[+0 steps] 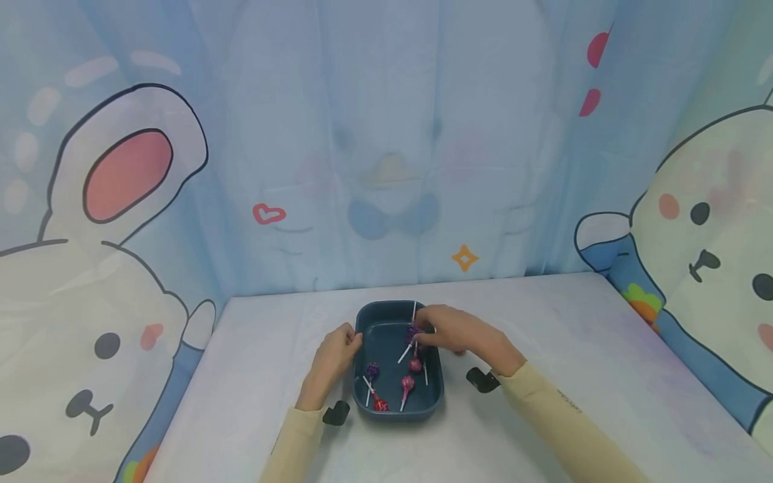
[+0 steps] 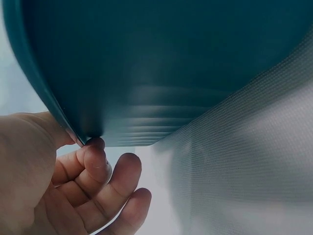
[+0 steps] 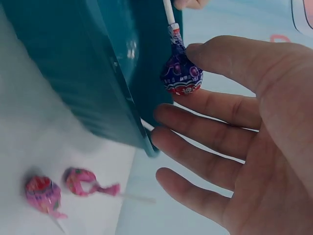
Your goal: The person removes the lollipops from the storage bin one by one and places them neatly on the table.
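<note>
A dark teal rectangular tray [image 1: 378, 349] stands on the table with several wrapped lollipops inside. My left hand [image 1: 334, 355] pinches its left rim between thumb and index finger; in the left wrist view, the other fingers of that hand [image 2: 105, 188] curl loosely below the rim. Over the tray's right side, my right hand [image 1: 461, 330] pinches a purple lollipop [image 3: 182, 73] by its wrapped head, its other fingers extended. Inside the tray lie pink lollipops [image 1: 407, 383], a red one [image 1: 380, 404] and a purple one [image 1: 372, 370] with white sticks.
Outside the tray, in the right wrist view, two pink lollipops [image 3: 43, 195] lie on the white tabletop [image 1: 519, 416]. A blue curtain [image 1: 386, 134] with cartoon figures hangs behind and beside the table. Black wrist devices [image 1: 482, 380] sit near both cuffs.
</note>
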Motion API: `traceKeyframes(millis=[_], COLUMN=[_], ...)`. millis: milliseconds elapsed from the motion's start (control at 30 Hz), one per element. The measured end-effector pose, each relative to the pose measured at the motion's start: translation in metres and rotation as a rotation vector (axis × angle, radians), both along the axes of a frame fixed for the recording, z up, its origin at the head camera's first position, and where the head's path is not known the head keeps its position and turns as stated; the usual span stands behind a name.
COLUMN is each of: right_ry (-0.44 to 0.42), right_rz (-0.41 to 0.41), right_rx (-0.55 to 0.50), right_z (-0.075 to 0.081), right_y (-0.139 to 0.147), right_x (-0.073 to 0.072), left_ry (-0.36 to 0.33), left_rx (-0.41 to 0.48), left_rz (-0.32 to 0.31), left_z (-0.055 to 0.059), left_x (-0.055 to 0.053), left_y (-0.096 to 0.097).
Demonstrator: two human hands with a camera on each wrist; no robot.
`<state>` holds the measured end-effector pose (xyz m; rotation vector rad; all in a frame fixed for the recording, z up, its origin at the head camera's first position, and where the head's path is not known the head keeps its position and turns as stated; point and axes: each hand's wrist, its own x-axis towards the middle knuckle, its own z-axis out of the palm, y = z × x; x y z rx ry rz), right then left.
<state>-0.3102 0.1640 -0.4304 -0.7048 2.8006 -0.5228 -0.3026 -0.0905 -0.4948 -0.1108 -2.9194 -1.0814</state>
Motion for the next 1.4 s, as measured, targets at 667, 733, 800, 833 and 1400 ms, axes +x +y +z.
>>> traceKeyframes(millis=[667,733,800,833,1400], right_ry=[0.06,0.035,0.024,0.02,-0.009], right_rz=[-0.018,-0.041,-0.053,-0.061,-0.161], right_rx=[-0.033,-0.036,-0.041,-0.046,-0.037], right_z=[0.001,-0.001,-0.002,-0.002,-0.023], right_y=[0.039,0.043,0.048,0.05,0.087], right_x=[-0.007,-0.008,-0.009,-0.009,-0.016], left_ry=[0.001,-0.007,-0.011,-0.012,0.003], left_rx=[0.02,0.02,0.017,0.016,0.012], left_rz=[-0.012,-0.01,-0.008,-0.007,-0.012], left_z=[0.001,0.001,0.0,0.0,0.0], left_x=[0.001,0.001,0.001,0.0,0.0], left_y=[-0.001,-0.001,-0.001,-0.001,-0.002])
